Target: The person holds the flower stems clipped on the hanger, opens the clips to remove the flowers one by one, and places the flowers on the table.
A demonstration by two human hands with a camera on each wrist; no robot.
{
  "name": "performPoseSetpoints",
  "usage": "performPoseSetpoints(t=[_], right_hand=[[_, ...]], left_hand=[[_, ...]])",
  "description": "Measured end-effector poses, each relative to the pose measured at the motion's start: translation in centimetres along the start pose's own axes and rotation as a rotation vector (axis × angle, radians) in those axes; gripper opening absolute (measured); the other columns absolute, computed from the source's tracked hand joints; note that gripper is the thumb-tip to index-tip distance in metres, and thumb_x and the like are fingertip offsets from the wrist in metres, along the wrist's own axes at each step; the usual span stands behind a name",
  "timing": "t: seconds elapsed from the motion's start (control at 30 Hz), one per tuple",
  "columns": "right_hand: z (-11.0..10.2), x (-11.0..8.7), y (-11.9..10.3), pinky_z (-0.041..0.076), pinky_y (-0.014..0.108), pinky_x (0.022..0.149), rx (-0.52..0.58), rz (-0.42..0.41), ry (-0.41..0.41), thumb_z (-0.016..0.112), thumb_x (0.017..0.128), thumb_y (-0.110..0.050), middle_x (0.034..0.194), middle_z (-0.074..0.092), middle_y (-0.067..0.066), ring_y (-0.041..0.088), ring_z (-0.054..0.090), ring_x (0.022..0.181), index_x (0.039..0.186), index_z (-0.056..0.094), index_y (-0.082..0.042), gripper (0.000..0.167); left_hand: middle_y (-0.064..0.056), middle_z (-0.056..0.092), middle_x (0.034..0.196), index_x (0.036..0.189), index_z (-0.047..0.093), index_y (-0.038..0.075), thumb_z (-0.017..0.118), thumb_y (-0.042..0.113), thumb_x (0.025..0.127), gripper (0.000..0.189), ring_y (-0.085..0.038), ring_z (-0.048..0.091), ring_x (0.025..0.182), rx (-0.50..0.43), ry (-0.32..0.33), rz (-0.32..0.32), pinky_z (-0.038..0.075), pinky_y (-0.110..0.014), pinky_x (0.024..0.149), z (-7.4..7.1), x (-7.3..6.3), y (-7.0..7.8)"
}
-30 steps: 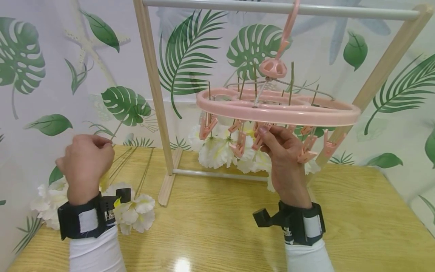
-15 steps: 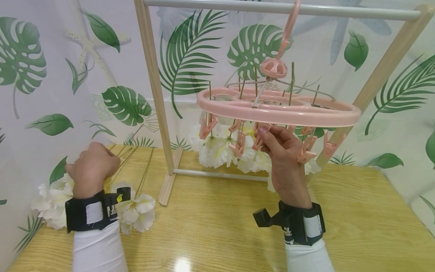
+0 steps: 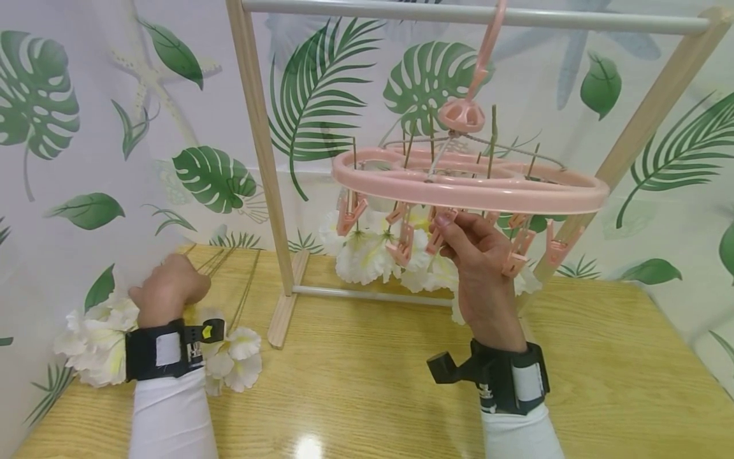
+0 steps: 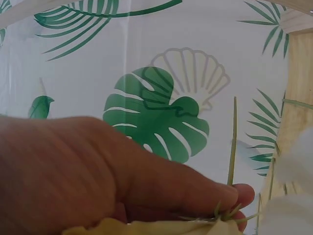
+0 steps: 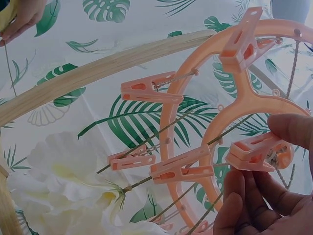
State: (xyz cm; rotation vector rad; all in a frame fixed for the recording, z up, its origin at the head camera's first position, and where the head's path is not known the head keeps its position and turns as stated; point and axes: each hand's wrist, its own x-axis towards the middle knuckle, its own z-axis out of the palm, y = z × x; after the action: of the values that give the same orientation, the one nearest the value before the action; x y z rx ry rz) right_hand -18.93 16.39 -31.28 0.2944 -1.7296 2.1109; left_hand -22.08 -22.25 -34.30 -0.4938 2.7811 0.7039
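Observation:
In the left wrist view my left hand (image 4: pixel 161 181) pinches a flower stem (image 4: pixel 234 142) between thumb and fingers. The stem stands upright, with the pale flower head (image 4: pixel 156 228) just below the pinch. In the head view that left hand (image 3: pixel 174 287) is low over the table's left side, and its flower is mostly hidden. My right hand (image 3: pixel 484 271) pinches a pink clothes peg (image 5: pixel 254 152) hanging beneath a round pink drying hanger (image 3: pixel 487 194). White flowers (image 3: pixel 367 255) hang head down from other pegs, their stems poking up through the ring.
The hanger hooks over the white rail (image 3: pixel 373 7) of a wooden-sided stand (image 3: pixel 259 146). Loose white flowers (image 3: pixel 94 347) lie at the table's left, with stems (image 3: pixel 246 287) pointing toward the back. A leaf-patterned wall covering (image 3: pixel 321 38) rises behind the table (image 3: pixel 355 382).
My left hand has moved down and a little to the right, nearer the table and the loose flowers. The right hand stays at the same peg.

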Motion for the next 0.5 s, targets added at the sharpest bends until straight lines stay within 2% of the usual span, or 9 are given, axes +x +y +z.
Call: performPoseSetpoints(t=[0.17,0.27,0.43,0.5], right_hand=[[0.0,0.0,0.0,0.048,0.027,0.077,0.004,0.01,-0.004,0.062,0.1,-0.007,0.091,0.069,0.001,0.013,0.061,0.083,0.097,0.07,-0.013,0.011],[0.0,0.0,0.0,0.048,0.027,0.077,-0.002,0.009,0.001,0.062,0.1,-0.007,0.091,0.069,0.001,0.013,0.061,0.084,0.097,0.071,-0.013,0.01],[0.0,0.0,-0.1,0.048,0.027,0.077,-0.008,0.012,0.009,0.063,0.1,-0.008,0.091,0.069,0.001,0.013,0.06,0.083,0.097,0.071,-0.013,0.01],[0.0,0.0,-0.1,0.048,0.027,0.077,-0.011,0.009,0.013,0.063,0.1,-0.007,0.092,0.069,0.0,0.012,0.061,0.083,0.098,0.071,-0.013,0.011]], left_hand=[[-0.019,0.054,0.088,0.11,0.057,-0.009,0.052,0.012,0.092,0.028,-0.043,0.05,0.096,-0.003,-0.024,0.0,0.019,-0.077,0.102,0.6,0.9,-0.5],[-0.017,0.054,0.086,0.107,0.058,-0.008,0.052,0.012,0.092,0.025,-0.042,0.051,0.094,-0.001,-0.016,-0.003,0.023,-0.075,0.101,1.1,1.4,-0.7],[-0.014,0.052,0.079,0.102,0.06,-0.007,0.054,0.012,0.093,0.022,-0.041,0.052,0.096,0.0,-0.01,-0.024,0.013,-0.078,0.107,1.7,1.8,-0.8],[-0.014,0.052,0.079,0.105,0.06,-0.009,0.054,0.012,0.094,0.024,-0.041,0.052,0.098,0.002,-0.018,-0.028,0.009,-0.079,0.107,1.9,1.9,-0.8]])
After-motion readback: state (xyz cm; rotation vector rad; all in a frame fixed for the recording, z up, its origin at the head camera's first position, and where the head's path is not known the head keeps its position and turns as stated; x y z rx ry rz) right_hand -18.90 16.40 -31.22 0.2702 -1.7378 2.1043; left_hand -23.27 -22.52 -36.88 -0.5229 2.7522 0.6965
